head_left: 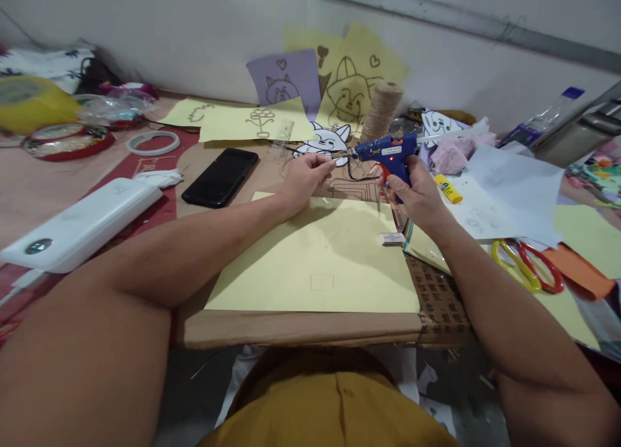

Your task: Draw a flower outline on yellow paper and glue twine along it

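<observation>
My right hand [420,191] is wrapped round the handle of a blue glue gun [395,154] with a red light lit on its side. A clear glue stick [444,135] sticks out of its back end. The nozzle points left, close to the fingertips of my left hand [308,178], which are pinched together; whatever lies between them is too small to make out. Just behind my left hand stands a white paper cutout of a cartoon animal [327,136]. Below both hands lies a yellow sheet of paper [310,253] with a small pencilled square, and a white eraser [392,239] on its right edge.
A black phone [220,177], a white power bank [82,224] and a tape roll [153,143] lie to the left. A twine spool [383,107] stands behind the glue gun. To the right are a glue stick tube [447,189] and red and yellow scissors [526,266].
</observation>
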The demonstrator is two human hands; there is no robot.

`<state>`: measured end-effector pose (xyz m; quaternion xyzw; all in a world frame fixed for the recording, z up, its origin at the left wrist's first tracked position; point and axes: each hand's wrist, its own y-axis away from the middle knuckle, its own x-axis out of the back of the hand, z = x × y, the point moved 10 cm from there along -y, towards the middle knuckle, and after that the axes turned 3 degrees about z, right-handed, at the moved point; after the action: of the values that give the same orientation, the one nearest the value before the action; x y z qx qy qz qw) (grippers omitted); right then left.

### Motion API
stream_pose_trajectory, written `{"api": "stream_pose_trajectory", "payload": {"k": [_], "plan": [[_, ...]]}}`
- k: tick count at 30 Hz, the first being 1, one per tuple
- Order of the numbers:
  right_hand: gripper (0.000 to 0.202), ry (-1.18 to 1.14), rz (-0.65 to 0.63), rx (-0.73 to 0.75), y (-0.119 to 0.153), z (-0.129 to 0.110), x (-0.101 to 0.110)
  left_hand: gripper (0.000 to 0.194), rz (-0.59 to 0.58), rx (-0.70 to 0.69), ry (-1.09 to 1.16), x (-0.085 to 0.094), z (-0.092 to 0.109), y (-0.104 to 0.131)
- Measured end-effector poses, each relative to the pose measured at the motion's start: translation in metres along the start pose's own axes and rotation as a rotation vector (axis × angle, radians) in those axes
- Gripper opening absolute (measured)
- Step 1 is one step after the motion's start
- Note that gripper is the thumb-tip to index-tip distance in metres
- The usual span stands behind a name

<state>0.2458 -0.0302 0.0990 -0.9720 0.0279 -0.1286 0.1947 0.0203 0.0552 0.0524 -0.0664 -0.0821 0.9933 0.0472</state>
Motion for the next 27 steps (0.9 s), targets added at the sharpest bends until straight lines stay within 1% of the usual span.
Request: {"api": "stream_pose_trajectory", "payload": {"k": [6, 12, 22, 27], "plan": [[0.055, -0.005, -0.003, 0.015, 0.0, -0.004, -0.001, 0.022, 0.002, 0.01, -0.006, 0.0, -0.001, 0.0], [0.055, 0.026, 0.036, 0.033, 0.001, -0.012, 0.003, 0.024, 0.005, 0.014, -0.015, 0.001, 0.002, 0.002], [0.057, 0.006, 0.017, -0.023, 0.0, 0.0, 0.002, 0.023, -0.006, 0.0, -0.026, 0.0, 0.003, 0.001], [0.052, 0.035, 0.035, -0.029, 0.001, -0.002, 0.006, 0.024, -0.005, 0.01, -0.004, -0.002, 0.003, 0.002]]}}
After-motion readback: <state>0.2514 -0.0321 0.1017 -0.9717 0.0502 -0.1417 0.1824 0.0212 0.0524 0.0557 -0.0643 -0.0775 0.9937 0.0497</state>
